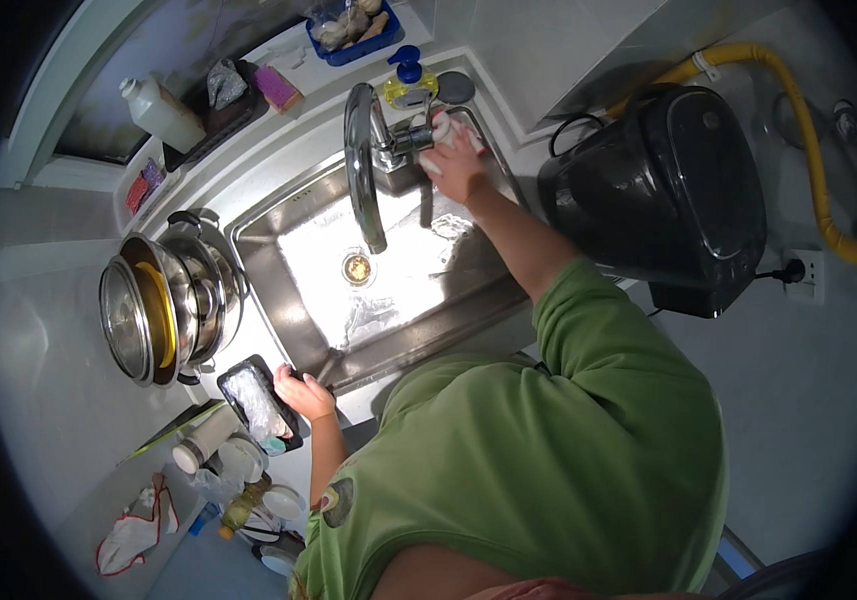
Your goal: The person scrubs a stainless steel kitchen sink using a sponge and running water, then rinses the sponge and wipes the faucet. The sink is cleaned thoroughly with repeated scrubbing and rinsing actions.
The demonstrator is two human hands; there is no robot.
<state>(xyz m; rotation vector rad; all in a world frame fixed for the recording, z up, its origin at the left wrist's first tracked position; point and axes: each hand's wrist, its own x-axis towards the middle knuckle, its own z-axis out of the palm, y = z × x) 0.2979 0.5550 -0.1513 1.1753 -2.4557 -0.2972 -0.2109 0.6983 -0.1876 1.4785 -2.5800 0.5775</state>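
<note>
My right hand (458, 163) presses on a white cloth with red trim (445, 129) at the back right corner of the stainless steel sink (406, 358), beside the chrome faucet (359, 161). Its fingers are spread over the bunched cloth. My left hand (305, 393) is loosely cupped at the sink's front left corner, with nothing visible in it. Right beside it lies a black plastic tray (230, 379) holding something in clear plastic wrap (252, 405). Food scraps fill the drain strainer (358, 268) under the spout. Bright light washes out part of the basin floor.
Stacked steel pots (200, 300) stand left of the sink. A dark appliance (646, 195) stands at the right, below a yellow hose (811, 142). Behind the faucet are a soap pump bottle (410, 84) and a sponge (277, 88). An oil bottle (245, 508) sits front left.
</note>
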